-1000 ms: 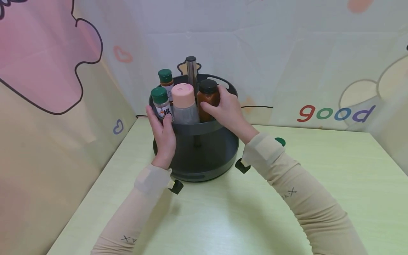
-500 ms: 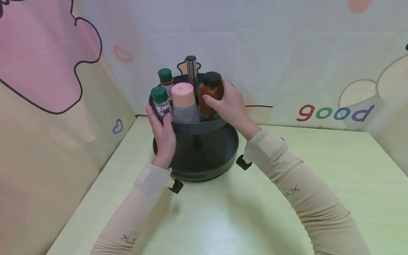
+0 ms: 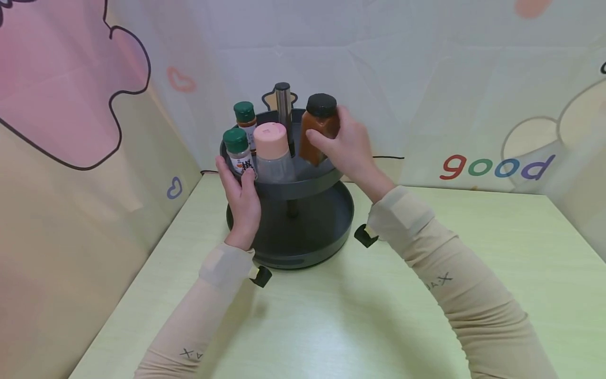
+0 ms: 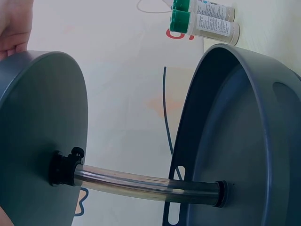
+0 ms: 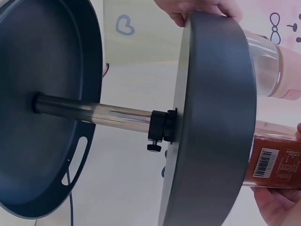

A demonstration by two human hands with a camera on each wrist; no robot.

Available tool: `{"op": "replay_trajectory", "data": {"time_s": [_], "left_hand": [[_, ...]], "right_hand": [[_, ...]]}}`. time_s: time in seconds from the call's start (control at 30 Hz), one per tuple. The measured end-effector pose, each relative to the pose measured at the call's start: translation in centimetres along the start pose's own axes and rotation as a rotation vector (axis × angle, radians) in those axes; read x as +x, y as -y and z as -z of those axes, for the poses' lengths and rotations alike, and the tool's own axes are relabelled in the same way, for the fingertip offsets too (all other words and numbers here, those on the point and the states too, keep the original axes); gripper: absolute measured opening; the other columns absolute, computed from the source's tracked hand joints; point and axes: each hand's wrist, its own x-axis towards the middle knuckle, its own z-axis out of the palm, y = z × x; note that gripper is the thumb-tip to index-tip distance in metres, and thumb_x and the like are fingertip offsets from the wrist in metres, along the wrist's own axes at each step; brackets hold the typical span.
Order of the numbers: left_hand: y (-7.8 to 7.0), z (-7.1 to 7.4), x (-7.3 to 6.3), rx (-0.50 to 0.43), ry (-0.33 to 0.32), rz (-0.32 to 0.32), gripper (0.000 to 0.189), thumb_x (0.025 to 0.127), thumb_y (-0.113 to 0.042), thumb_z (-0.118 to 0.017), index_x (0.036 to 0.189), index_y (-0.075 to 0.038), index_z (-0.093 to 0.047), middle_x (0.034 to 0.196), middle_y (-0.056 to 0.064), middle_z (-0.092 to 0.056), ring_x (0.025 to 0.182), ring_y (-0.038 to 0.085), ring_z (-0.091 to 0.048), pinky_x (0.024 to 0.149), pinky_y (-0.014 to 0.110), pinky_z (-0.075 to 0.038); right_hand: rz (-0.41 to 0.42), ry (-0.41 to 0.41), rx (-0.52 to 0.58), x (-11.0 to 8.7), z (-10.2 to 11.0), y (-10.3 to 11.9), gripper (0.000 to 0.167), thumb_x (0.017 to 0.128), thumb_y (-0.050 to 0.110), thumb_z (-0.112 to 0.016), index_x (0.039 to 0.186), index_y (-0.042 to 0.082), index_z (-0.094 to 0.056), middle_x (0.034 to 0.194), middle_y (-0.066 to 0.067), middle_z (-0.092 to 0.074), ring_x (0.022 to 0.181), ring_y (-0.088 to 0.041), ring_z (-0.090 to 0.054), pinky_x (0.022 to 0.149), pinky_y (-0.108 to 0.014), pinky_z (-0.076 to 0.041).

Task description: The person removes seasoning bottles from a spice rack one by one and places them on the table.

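A dark grey two-tier turntable rack (image 3: 303, 258) stands on the table. In the head view my right hand (image 3: 352, 145) grips a square jar of red-brown seasoning with a black lid (image 3: 319, 131). That jar leans over the right part of the upper tray (image 3: 307, 188); whether its base touches the tray I cannot tell. My left hand (image 3: 244, 208) rests against the upper tray's left front wall, thumb and index finger extended beside a green-capped seasoning jar (image 3: 239, 152). Also on that tray are a pink-capped clear bottle (image 3: 274, 158) and another green-capped jar (image 3: 246, 123).
A metal pole (image 3: 284, 105) with a black top rises through the rack. Two green-capped jars (image 4: 214, 26) stand outside the rack in the left wrist view. The lower tray (image 3: 303, 231) sits beneath. A printed backdrop (image 3: 407, 79) closes off the back.
My right hand has moved the black-lidded jar up and to the right, away from the pink-capped bottle, tilting it. The left hand has stayed in place.
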Motion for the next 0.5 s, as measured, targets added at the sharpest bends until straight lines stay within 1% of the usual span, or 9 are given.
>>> {"op": "replay_trajectory", "data": {"time_s": [0.23, 0.5], "left_hand": [[-0.02, -0.01, -0.02, 0.004, -0.005, -0.003, 0.068, 0.089, -0.024, -0.038, 0.142, -0.016, 0.005, 0.149, -0.003, 0.002, 0.135, 0.007, -0.003, 0.111, 0.029, -0.009], [0.05, -0.02, 0.01, 0.005, -0.006, -0.003, 0.068, 0.090, -0.024, -0.037, 0.142, -0.015, 0.005, 0.149, -0.004, 0.002, 0.136, 0.007, -0.003, 0.111, 0.028, -0.009]], "right_hand": [[0.015, -0.045, 0.043, -0.10, 0.36, -0.23, 0.042, 0.079, 0.030, -0.060, 0.111, 0.005, -0.048, 0.096, -0.009, -0.059, 0.080, -0.018, -0.050, 0.065, -0.026, -0.040], [0.049, -0.114, 0.086, -0.45, 0.65, -0.79, 0.042, 0.079, 0.031, -0.058, 0.110, 0.005, -0.048, 0.092, -0.008, -0.061, 0.074, -0.016, -0.051, 0.062, -0.024, -0.042]]}}
